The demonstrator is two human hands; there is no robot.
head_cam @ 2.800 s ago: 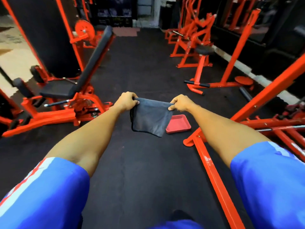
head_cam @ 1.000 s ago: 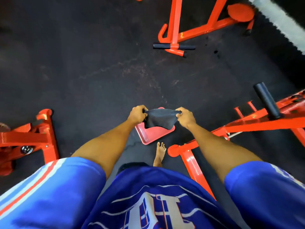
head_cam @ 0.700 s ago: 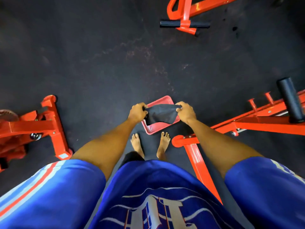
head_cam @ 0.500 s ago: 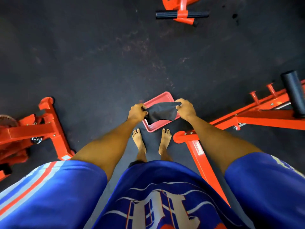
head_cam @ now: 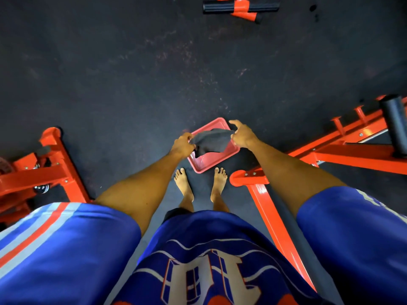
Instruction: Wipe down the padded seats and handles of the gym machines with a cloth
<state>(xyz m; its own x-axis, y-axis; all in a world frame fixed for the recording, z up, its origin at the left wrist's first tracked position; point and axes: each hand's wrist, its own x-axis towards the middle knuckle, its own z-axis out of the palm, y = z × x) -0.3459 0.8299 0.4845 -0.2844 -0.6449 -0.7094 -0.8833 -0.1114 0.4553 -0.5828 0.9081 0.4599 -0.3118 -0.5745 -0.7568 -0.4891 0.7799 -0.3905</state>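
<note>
Cloth (head_cam: pixel 210 142) over red tray (head_cam: pixel 203 165), left hand (head_cam: pixel 182 144) pinching its left corner. Right hand (head_cam: pixel 243 136) at right corner, fingers part-spread; can't tell if gripping.

Both bare arms (head_cam: pixel 141 188) reach forward and down, away from the body. The left hand (head_cam: pixel 184 143) curls its fingers round one end of a dark grey cloth (head_cam: pixel 211 142). The right hand (head_cam: pixel 243 135) pinches the other end near its thumb, index finger lifted and straight. The bare feet (head_cam: pixel 185 183) stand side by side.

Dim, even light on the dark floor (head_cam: pixel 132 73); wide-angle bending at the edges, slight softness throughout.
</note>
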